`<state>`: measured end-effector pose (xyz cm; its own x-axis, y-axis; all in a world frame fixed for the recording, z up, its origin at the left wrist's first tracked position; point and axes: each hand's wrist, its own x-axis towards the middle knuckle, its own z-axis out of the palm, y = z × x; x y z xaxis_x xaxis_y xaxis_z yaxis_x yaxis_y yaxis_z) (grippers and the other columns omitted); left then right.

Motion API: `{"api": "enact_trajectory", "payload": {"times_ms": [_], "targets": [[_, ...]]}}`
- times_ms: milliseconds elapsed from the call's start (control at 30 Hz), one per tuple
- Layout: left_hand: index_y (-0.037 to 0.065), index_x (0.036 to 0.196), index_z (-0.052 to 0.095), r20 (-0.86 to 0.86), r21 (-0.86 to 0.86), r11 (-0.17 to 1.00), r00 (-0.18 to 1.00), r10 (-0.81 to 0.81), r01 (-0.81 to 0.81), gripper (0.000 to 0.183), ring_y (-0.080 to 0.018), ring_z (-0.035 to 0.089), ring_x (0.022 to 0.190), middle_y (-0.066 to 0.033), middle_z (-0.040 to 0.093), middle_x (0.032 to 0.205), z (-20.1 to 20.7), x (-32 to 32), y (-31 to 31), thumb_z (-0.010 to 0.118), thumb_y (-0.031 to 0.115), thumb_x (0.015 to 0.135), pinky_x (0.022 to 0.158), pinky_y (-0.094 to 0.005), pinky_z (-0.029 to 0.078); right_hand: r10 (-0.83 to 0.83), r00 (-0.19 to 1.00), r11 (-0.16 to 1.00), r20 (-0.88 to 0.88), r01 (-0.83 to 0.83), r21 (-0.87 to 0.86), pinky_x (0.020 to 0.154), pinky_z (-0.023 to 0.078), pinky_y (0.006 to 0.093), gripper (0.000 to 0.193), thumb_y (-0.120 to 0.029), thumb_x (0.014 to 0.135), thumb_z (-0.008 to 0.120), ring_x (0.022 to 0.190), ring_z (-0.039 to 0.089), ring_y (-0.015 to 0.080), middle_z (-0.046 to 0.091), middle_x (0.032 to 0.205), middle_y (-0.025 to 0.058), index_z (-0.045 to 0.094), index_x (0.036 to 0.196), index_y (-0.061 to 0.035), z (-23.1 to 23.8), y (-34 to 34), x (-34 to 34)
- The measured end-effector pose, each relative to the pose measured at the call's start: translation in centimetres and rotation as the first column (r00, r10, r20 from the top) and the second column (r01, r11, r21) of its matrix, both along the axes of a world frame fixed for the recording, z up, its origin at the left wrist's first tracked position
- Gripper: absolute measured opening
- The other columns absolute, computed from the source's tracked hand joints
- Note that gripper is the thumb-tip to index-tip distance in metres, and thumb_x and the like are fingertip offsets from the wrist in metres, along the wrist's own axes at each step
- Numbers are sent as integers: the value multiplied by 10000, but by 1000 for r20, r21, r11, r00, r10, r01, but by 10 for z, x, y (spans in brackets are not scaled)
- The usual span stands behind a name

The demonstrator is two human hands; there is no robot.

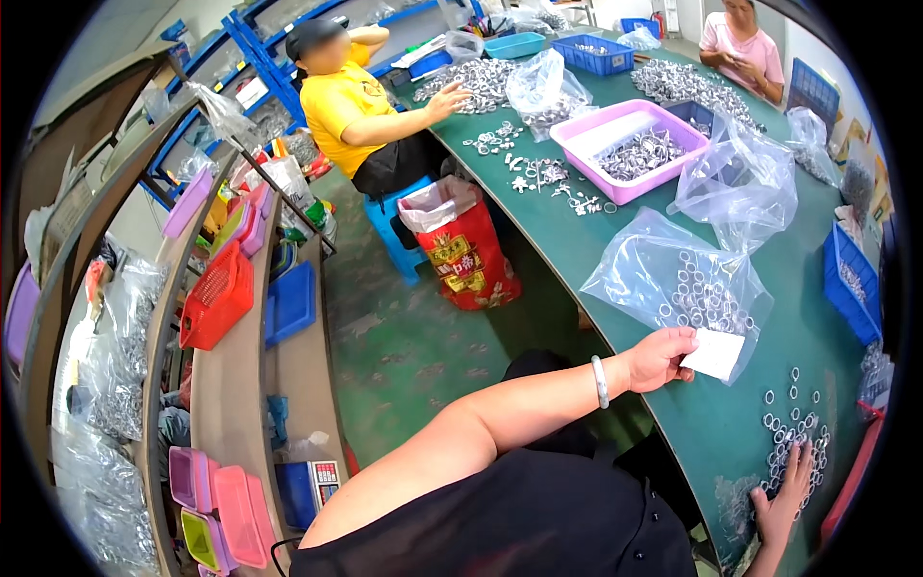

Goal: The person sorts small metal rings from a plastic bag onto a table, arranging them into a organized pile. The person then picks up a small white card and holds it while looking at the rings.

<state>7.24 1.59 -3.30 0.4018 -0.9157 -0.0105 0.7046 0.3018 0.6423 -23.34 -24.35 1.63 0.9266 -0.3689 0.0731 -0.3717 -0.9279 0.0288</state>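
Note:
My left hand [661,360], with a pale bangle on the wrist, pinches a white paper slip [713,354] at the table's near edge. The slip lies over the end of a clear plastic bag [625,266], where several small metal rings [705,296] lie in or under the film; I cannot tell which. At the lower right, my right hand [786,495] rests with fingers stretched on a spread of loose metal rings [790,423]. It grips none that I can see.
A pink tray [615,188] of metal parts stands farther up the green table [567,231], beside another clear bag [745,183]. A blue basket [851,279] is at the right. A person in yellow [346,106] sits at the left side; another in pink [745,43] sits opposite.

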Motion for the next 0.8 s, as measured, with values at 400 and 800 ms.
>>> {"api": "enact_trajectory", "payload": {"times_ms": [400,800], "targets": [[64,1130,539,-2,-38,999,1000,-19,19,229,-116,554,858,-24,607,1014,-4,0,-2,456,163,941,732,-289,458,-69,978,993,199,47,113,1082,246,418,513,-90,807,549,1307,323,374,340,1411,206,445,1305,-25,-20,-12,-5],[80,1081,550,1,-22,1000,1000,-19,19,190,-113,563,882,-15,613,996,1,-1,-1,470,177,938,728,-288,466,-52,968,995,247,28,97,1044,298,416,451,-48,789,570,1230,387,393,356,1356,235,481,1228,9,-27,-25,-5]]}}
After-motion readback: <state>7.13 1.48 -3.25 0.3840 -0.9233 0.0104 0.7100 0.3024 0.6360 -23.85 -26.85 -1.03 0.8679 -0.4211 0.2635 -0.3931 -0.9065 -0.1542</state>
